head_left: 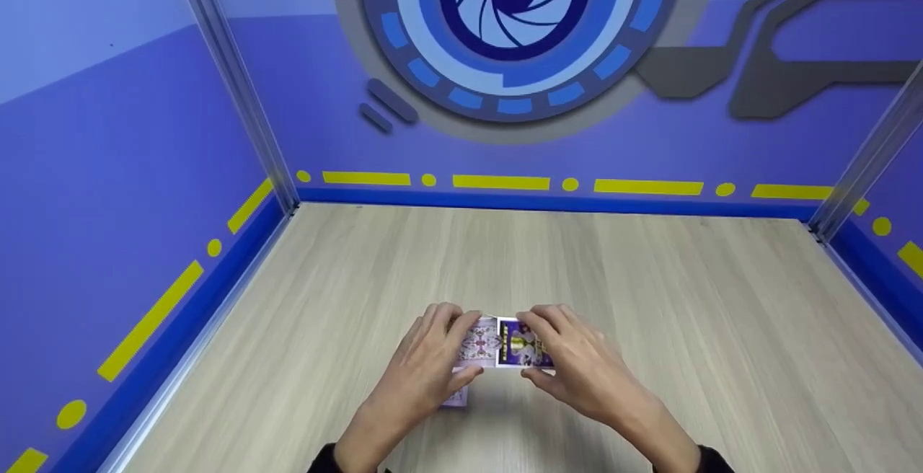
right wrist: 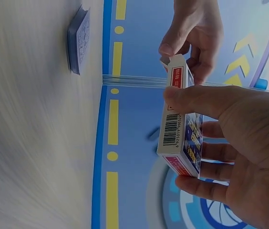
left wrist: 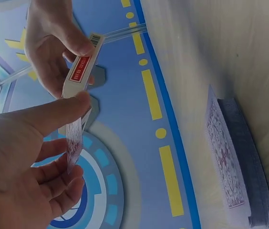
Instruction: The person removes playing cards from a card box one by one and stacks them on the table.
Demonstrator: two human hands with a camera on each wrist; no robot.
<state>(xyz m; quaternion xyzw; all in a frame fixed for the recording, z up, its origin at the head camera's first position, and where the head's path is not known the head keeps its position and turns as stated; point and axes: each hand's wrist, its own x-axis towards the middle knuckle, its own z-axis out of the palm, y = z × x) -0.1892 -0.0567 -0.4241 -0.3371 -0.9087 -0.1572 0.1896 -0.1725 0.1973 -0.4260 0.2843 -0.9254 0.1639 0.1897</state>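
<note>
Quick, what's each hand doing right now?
Left hand: closed, holding at least one patterned card.
Right hand: closed, holding the card box.

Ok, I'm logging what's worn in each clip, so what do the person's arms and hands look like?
The left hand and right hand are bare; no gloves or rings show. Black sleeves end short of both hands, only their edges showing at the bottom of the head view.

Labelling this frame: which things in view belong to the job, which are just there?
In the job:
- card box, in right hand
- patterned card(s), in left hand
- card stack, probably

Just there:
- table
- printed walls
- metal posts
</note>
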